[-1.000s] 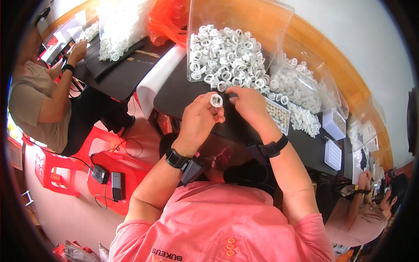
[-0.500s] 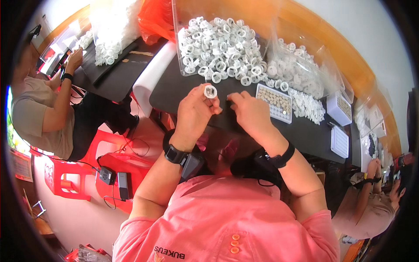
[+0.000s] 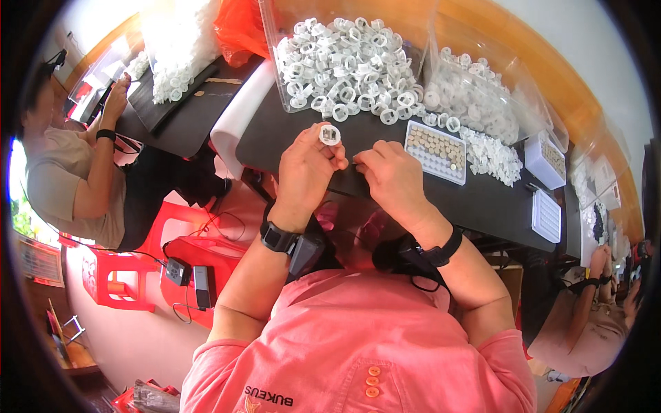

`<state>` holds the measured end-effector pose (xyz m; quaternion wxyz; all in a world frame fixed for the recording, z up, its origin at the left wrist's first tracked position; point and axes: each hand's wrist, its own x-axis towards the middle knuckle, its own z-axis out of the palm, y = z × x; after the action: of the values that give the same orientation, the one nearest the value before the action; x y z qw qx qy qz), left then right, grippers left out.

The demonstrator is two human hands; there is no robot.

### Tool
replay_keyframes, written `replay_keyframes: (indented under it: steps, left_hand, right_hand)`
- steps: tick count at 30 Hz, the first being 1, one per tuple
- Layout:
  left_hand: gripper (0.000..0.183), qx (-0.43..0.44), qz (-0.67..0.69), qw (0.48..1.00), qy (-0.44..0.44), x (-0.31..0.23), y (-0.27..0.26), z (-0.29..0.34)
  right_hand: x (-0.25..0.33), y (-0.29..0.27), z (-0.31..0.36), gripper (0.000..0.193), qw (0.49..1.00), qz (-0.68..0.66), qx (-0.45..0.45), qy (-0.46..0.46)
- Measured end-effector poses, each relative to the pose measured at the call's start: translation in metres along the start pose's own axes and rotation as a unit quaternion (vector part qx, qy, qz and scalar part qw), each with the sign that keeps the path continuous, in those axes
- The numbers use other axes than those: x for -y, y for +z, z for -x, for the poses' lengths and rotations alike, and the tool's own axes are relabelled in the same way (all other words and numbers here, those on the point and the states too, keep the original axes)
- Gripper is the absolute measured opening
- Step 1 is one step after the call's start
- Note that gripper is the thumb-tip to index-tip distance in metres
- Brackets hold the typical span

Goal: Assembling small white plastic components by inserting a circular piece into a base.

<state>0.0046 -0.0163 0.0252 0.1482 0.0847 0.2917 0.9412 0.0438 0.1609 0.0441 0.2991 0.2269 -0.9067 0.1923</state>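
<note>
My left hand pinches a round white plastic ring part between thumb and fingers, its face up with a small dark and metallic piece in the middle. Close by on the right, apart from the part, my right hand has its fingertips pressed together. Whatever they might hold is too small to make out. Just right of that hand lies a white tray with rows of small round tan pieces. Beyond both hands is a big heap of clear-white plastic rings.
Small white parts lie heaped beside the tray. Farther right stand a white box of tan pieces and a slotted white tray. Bagged rings sit behind. One person works at the left, another at the right.
My right hand's fingertips have drawn together and shifted slightly left and down. My left hand keeps hold of the ring part. The view has shifted a little.
</note>
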Motion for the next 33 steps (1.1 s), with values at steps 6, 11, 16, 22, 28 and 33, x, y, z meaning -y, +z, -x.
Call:
replay_keyframes:
  steps: [6,11,16,22,28,33]
  left_hand:
    - [0.025,-0.004,-0.008,1.000,0.008,-0.001,0.001,0.001]
    - [0.025,-0.007,-0.005,1.000,0.007,0.000,0.002,0.000]
    - [0.024,-0.007,-0.013,1.000,0.004,0.000,0.002,0.000]
    - [0.024,-0.015,-0.020,1.000,0.003,0.000,0.004,0.001]
    - [0.024,-0.020,-0.048,0.999,-0.015,0.000,0.010,0.001]
    - [0.025,-0.008,-0.082,0.996,-0.025,0.008,0.024,0.005]
  right_hand:
    - [-0.002,-0.002,0.006,0.011,0.999,-0.038,-0.030,0.018]
    - [0.004,-0.004,0.009,0.011,1.000,-0.014,-0.017,-0.001]
    - [0.003,-0.004,0.013,0.009,1.000,0.001,-0.002,-0.012]
    - [0.010,-0.016,0.030,0.012,0.999,0.004,-0.014,-0.049]
    - [0.005,-0.030,0.043,0.016,0.995,-0.027,0.003,-0.095]
    - [0.001,-0.025,0.057,0.013,0.992,-0.010,-0.056,-0.117]
